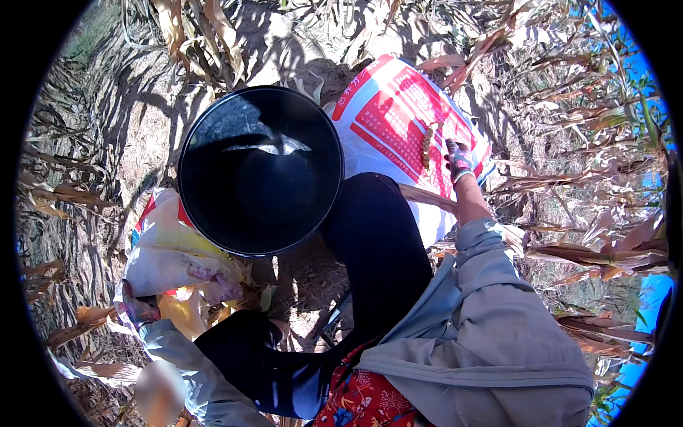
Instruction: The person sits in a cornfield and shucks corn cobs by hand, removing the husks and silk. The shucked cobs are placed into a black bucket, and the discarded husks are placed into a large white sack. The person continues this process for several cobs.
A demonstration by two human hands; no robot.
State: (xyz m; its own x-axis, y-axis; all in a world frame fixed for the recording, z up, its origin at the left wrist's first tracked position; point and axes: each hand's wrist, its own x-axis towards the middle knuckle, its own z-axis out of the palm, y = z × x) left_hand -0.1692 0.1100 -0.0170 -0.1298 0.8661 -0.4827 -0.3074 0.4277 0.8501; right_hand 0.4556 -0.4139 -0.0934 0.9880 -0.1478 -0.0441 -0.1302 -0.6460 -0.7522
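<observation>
A wide black tub with nothing visible inside stands before my knees, its interior partly in shadow. At the right, my right hand, in a patterned glove, rests against a red and white printed sack. Its fingers look bent, but whether they grip the sack's fabric is unclear. A knobbly brown dried piece, perhaps a bare corn cob, lies on that sack. On the left side, my gloved left hand holds a crumpled white and yellow woven sack; part of the hand is hidden by its folds.
Dry corn stalks and leaves crowd the right side. More dried husks lie beyond the tub on bare, sunlit soil. A thick dry stalk crosses the printed sack near my right leg.
</observation>
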